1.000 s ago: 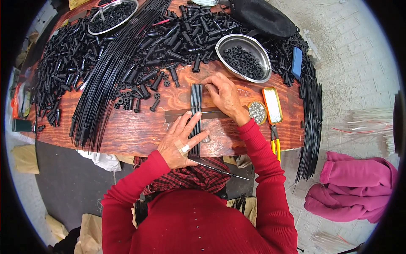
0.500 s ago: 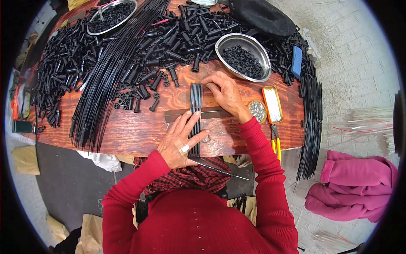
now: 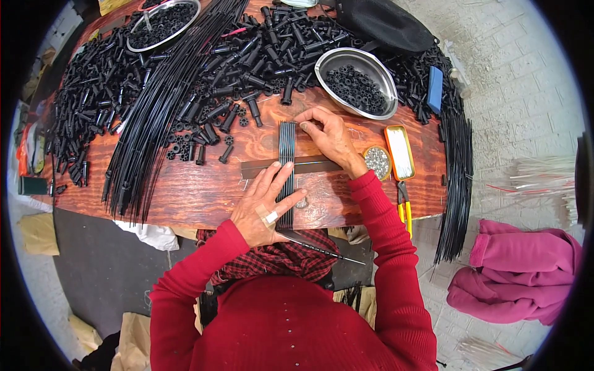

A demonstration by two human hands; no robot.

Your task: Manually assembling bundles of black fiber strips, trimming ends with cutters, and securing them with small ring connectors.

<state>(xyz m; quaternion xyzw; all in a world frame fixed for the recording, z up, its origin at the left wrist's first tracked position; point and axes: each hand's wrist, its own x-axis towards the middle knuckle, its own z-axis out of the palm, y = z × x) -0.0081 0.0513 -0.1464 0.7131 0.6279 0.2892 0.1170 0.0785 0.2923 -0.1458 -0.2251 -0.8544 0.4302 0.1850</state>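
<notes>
A flat row of thin black rods (image 3: 286, 139) lies side by side on the wooden table, pointing away from me. My left hand (image 3: 263, 207), with a plaster on it, rests flat across the row, fingers outstretched. Beneath the rods runs a brown strip (image 3: 318, 164) from side to side. At the row's far end my right hand (image 3: 331, 137) pinches thumb and forefinger together beside the rod tips; what lies between them is too small to make out. A dark, pointed, patterned strip (image 3: 318, 248) sticks out from below my left hand, over the table's near edge.
Black plastic tubes (image 3: 253, 62) are heaped across the back, with a long rod bundle (image 3: 158, 105) at left. A metal bowl (image 3: 356, 86) of small black parts stands behind my right hand. Nearby are a round tub (image 3: 377, 162), an orange-rimmed box (image 3: 400, 151) and yellow-handled pliers (image 3: 404, 210).
My right hand has shifted very slightly at the rods' far end, its thumb and forefinger still together. My left hand and the rods stay in place.
</notes>
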